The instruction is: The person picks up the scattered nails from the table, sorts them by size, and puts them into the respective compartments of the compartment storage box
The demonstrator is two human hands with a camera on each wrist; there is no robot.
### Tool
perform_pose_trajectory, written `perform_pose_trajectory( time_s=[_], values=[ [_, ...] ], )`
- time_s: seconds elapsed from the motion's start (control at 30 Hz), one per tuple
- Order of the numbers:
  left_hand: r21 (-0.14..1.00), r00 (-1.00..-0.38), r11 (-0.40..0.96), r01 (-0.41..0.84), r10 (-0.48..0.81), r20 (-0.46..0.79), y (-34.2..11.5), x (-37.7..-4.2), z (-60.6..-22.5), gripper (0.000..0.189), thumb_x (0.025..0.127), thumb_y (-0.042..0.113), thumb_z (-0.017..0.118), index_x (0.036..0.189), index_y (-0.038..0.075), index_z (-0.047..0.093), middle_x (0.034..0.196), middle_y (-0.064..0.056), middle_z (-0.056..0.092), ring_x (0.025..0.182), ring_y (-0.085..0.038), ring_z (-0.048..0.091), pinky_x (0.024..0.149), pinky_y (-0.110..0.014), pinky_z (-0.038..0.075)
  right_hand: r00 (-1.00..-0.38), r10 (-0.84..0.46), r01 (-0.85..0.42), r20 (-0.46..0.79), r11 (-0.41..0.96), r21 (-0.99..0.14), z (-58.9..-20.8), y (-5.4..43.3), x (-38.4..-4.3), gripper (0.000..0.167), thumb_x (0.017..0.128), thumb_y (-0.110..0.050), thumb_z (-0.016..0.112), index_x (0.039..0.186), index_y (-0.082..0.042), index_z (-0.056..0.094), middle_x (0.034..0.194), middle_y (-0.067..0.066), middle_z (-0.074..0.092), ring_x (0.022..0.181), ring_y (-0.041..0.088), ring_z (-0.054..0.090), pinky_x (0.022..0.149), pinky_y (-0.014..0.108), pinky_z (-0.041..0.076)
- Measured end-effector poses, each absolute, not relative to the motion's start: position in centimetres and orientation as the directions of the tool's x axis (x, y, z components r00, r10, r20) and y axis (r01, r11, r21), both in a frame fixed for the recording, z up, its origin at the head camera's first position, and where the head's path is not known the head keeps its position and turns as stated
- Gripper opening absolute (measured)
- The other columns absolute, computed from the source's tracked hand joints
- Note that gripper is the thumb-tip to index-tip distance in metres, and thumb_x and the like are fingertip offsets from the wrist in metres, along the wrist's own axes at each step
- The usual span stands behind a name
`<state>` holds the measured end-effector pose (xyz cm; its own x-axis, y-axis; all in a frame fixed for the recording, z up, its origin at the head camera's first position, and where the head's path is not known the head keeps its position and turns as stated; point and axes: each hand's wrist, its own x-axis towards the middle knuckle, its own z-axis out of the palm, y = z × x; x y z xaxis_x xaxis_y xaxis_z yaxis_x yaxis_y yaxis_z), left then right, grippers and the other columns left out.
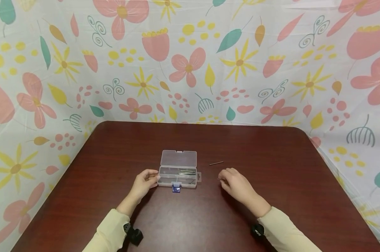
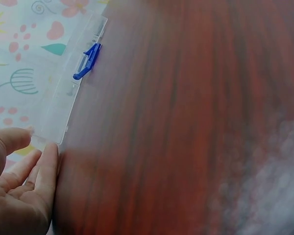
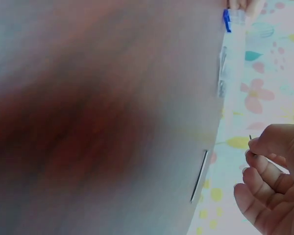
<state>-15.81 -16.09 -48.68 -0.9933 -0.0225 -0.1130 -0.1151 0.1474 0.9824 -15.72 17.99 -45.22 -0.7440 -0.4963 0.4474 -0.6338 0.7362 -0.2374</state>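
A clear plastic compartment box [image 1: 168, 184] stands on the table with its lid [image 1: 178, 159] raised and a blue latch [image 1: 176, 188] hanging at its front. Several thin metal nails [image 1: 187, 172] lie in its back right section. My left hand [image 1: 145, 182] holds the box's left end between thumb and fingertips. To the right of the box, my right hand [image 1: 237, 185] pinches a small thin dark piece [image 3: 250, 137] between thumb and forefinger; only its tip shows, so I cannot tell its kind. Another nail [image 1: 216, 163] lies on the table just beyond this hand.
The dark red-brown wooden table [image 1: 190, 217] runs back to a hanging flowered cloth [image 1: 190, 94]. A clear hang tab [image 1: 199, 177] sticks out from the box's right side. Each wrist wears a black camera mount, such as the left one [image 1: 134, 236].
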Motion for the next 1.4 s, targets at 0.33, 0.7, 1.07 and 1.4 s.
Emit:
perform_pose_trajectory(
  time_s=[0.33, 0.7, 1.07, 1.4],
  values=[
    [0.978, -0.994, 0.178, -0.110, -0.030, -0.107, -15.9, -15.9, -48.6, 0.026, 0.089, 0.001, 0.061, 0.111, -0.012, 0.058, 0.102, -0.022, 0.065, 0.088, -0.015, 0.063, 0.080, -0.029, 0.058, -0.708, -0.505, -0.673, 0.495, 0.695, -0.254, -44.6, 14.4, -16.8, 0.021, 0.072, 0.002, 0.075, 0.081, -0.011, 0.061, 0.079, -0.002, 0.061, 0.077, 0.015, 0.054, 0.064, 0.028, 0.049],
    [0.976, -0.993, 0.182, -0.118, -0.020, -0.116, -16.0, -16.2, -48.5, 0.026, 0.090, 0.002, 0.061, 0.112, -0.010, 0.059, 0.105, -0.021, 0.064, 0.093, -0.020, 0.062, 0.081, -0.028, 0.057, -0.687, -0.542, -0.710, 0.483, 0.642, -0.290, -44.9, 11.5, -17.8, 0.019, 0.074, 0.003, 0.071, 0.080, -0.011, 0.060, 0.075, -0.004, 0.058, 0.072, 0.011, 0.048, 0.059, 0.022, 0.045],
    [0.978, -0.994, 0.179, -0.109, -0.006, -0.110, -16.1, -15.9, -48.6, 0.028, 0.090, 0.003, 0.061, 0.113, -0.012, 0.057, 0.104, -0.020, 0.064, 0.089, -0.012, 0.062, 0.081, -0.026, 0.057, -0.661, -0.594, -0.736, 0.458, 0.631, -0.245, -45.5, 10.3, -18.1, 0.016, 0.075, -0.001, 0.073, 0.079, -0.013, 0.063, 0.076, -0.003, 0.063, 0.072, 0.011, 0.053, 0.059, 0.019, 0.047],
    [0.975, -0.994, 0.192, -0.108, 0.003, -0.110, -16.3, -15.9, -48.6, 0.027, 0.090, 0.004, 0.060, 0.113, -0.011, 0.057, 0.106, -0.022, 0.064, 0.093, -0.016, 0.062, 0.083, -0.029, 0.057, -0.672, -0.615, -0.732, 0.412, 0.634, -0.249, -45.4, 10.4, -18.2, 0.013, 0.078, -0.005, 0.073, 0.080, -0.014, 0.065, 0.079, -0.004, 0.064, 0.075, 0.013, 0.056, 0.060, 0.020, 0.050]
  ],
)
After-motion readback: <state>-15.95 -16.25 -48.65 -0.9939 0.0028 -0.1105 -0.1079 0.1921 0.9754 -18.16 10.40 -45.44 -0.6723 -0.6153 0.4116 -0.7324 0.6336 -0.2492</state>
